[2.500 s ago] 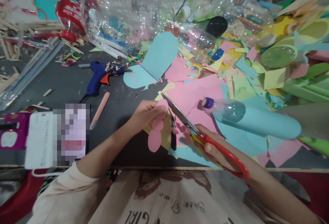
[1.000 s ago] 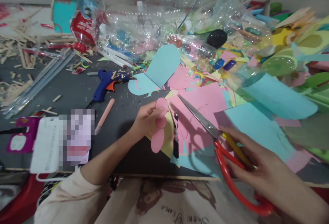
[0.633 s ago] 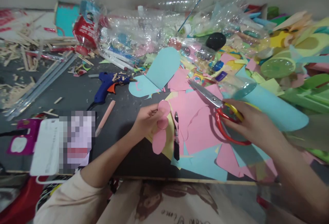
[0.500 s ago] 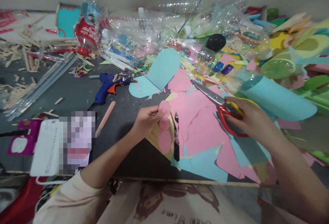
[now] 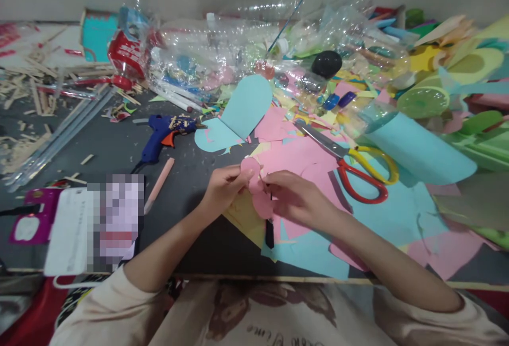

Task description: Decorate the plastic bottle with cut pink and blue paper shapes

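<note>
My left hand (image 5: pixel 226 189) pinches a pink paper cutout (image 5: pixel 262 207) with rounded lobes between thumb and fingers. Against the cutout's right edge, my right hand (image 5: pixel 296 195) has its thumb and fingertips closed on the paper. Under my hands lies a craft knife with a black handle (image 5: pixel 270 233), partly hidden. Scissors (image 5: pixel 363 180) with one red and one yellow handle rest on the paper to the right, their blades pointing up and left. Pink sheets (image 5: pixel 314 158) and blue sheets (image 5: pixel 314 258) spread beneath. A folded blue paper shape (image 5: pixel 250 105) sits just beyond.
A blue glue gun (image 5: pixel 159 136) lies left of the folded shape. Nearer are a pink stick (image 5: pixel 159 184) and a phone (image 5: pixel 121 219). Clear plastic bottles (image 5: pixel 207 49) line the back. A blue paper-covered cylinder (image 5: pixel 425 147) lies at the right, and wood sticks (image 5: pixel 34 86) litter the far left.
My right hand has let go of the scissors, which now lie on the paper, and has moved left to take hold of the pink cutout. My left hand keeps its pinch.
</note>
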### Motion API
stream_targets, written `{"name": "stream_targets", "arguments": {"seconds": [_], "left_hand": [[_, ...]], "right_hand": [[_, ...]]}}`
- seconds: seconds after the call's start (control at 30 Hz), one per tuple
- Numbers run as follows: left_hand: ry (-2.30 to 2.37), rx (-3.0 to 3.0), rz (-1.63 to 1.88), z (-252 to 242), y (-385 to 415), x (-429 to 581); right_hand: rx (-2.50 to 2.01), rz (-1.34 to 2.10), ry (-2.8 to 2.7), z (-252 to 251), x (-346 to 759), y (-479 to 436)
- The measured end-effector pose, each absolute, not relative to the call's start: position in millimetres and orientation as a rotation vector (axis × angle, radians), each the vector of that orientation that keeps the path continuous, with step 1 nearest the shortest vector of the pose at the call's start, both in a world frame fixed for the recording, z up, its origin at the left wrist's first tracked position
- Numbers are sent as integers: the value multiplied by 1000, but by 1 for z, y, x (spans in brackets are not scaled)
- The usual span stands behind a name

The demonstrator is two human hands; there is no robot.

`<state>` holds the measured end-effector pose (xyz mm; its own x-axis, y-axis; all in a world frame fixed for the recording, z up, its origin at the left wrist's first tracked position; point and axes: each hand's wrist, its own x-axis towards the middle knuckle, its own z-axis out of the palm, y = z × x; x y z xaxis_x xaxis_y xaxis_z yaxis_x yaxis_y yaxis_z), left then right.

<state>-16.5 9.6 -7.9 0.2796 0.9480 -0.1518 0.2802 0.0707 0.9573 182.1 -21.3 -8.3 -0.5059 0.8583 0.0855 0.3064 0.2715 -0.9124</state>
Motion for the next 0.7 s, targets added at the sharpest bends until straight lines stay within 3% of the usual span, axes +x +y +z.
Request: {"name": "stream_targets", "arguments": {"seconds": [0.23,0.47,0.7], "left_hand": [[1135,1438,770,-12,9,-17],[1158,1262,950,-23,7,-19],[997,1927,1035,-25,6,-22]], "right_hand": [[-872,1267,-1698,-37,164,-18],[-1018,1213,-1552,-38,172,-10],[-1123,1367,-1301,-39,178,0]]}}
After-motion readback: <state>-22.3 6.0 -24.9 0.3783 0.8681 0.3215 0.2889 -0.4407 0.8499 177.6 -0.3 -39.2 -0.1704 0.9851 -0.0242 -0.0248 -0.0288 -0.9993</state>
